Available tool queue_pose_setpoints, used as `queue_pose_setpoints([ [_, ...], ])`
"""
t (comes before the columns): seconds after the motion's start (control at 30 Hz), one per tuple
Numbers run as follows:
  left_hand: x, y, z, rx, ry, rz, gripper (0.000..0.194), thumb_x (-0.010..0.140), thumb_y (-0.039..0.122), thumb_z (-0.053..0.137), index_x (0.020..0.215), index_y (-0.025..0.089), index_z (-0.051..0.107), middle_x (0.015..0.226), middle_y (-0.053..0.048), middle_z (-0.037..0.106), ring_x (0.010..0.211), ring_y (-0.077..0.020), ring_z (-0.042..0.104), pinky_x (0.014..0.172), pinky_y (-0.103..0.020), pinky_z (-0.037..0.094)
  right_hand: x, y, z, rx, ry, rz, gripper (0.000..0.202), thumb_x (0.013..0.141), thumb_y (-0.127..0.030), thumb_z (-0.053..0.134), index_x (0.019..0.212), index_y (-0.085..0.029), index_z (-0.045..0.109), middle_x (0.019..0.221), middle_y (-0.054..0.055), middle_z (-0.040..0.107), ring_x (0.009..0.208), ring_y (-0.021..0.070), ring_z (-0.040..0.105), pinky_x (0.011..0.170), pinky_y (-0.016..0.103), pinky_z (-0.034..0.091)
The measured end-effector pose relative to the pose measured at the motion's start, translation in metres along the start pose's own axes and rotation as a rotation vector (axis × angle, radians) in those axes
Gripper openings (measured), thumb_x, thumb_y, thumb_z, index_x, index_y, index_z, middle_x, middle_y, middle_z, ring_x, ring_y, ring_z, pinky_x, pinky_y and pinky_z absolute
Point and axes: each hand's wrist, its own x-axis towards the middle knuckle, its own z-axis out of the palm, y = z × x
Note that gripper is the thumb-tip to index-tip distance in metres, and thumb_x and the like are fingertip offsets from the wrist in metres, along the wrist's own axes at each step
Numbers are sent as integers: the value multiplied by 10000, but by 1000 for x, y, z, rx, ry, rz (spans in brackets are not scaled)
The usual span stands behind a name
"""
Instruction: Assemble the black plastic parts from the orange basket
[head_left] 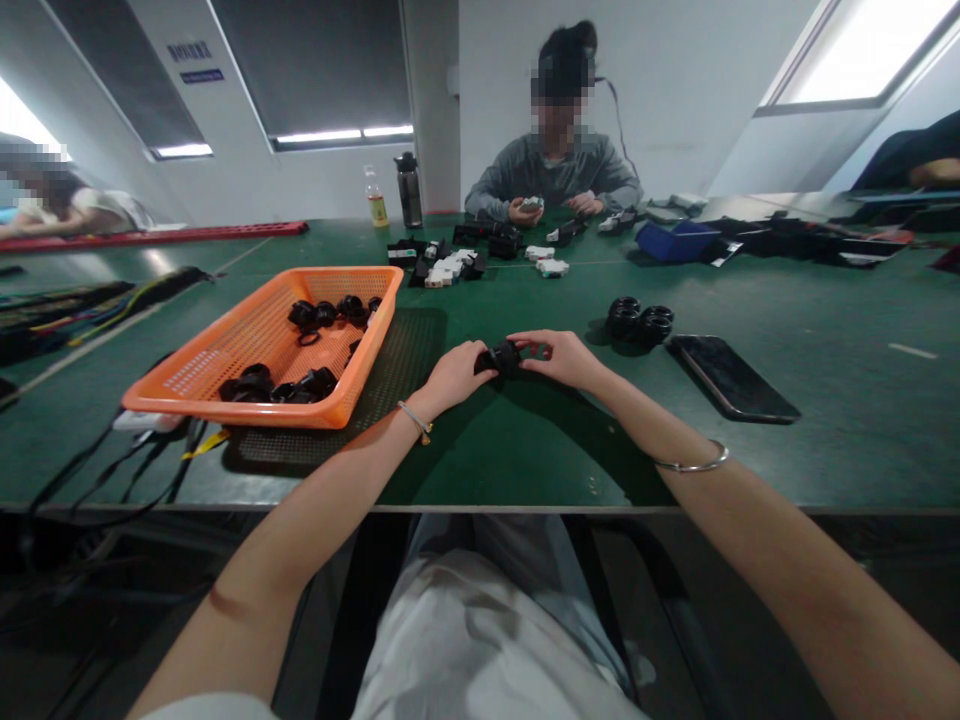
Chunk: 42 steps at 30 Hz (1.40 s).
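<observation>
A small black round plastic part (504, 357) is between my two hands, just above the green table (450, 470). My left hand (457, 375) has its fingers closed round the part's left end. On the other side, my right hand (559, 358) pinches the part's right end with thumb and fingers. The exact kind of the part is too small and dark to make out. To the left stands an orange plastic basket (176, 385) with several similar black parts (330, 312) in it. Right of my right hand lies a cluster of black round parts (637, 322).
A phone (735, 378) lies at the right. Across the table a person (559, 165) handles a white piece, near several black and white parts (450, 268). A dark bottle (409, 190) and a clear spray bottle (375, 200) stand behind. Cable bundles (97, 310) lie left.
</observation>
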Motion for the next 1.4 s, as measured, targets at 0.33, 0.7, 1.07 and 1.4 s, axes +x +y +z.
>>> queue_pose_setpoints([
  [0.33,-1,1,-1,-4,-3,-2,145,782,274,579,861,163,530,853,-46,571,832,-185,556,748,-310,449,1,2,-1,-32,21,-66,387,662,-169,637,1046,-208,675,1032,58,664,692,139,568,591,271,462],
  [0.7,-1,1,-2,-8,-7,1,154,783,278,579,873,162,532,864,-50,574,838,-190,559,752,-314,449,1,5,0,-71,23,-40,352,684,-234,644,1033,-201,679,851,36,682,629,131,541,608,277,443],
  [1.07,-1,2,-2,-5,-3,-1,155,781,279,581,871,162,533,844,-45,566,824,-186,556,740,-309,447,1,1,1,13,21,10,376,675,-245,650,1049,-209,639,873,29,709,591,124,530,609,283,450],
  [1.4,-1,2,-2,-1,-9,8,163,779,286,583,881,168,535,860,-47,569,838,-189,558,749,-311,450,0,2,-2,32,-32,-24,428,631,-231,671,1056,-184,642,871,31,708,622,133,571,606,277,453],
])
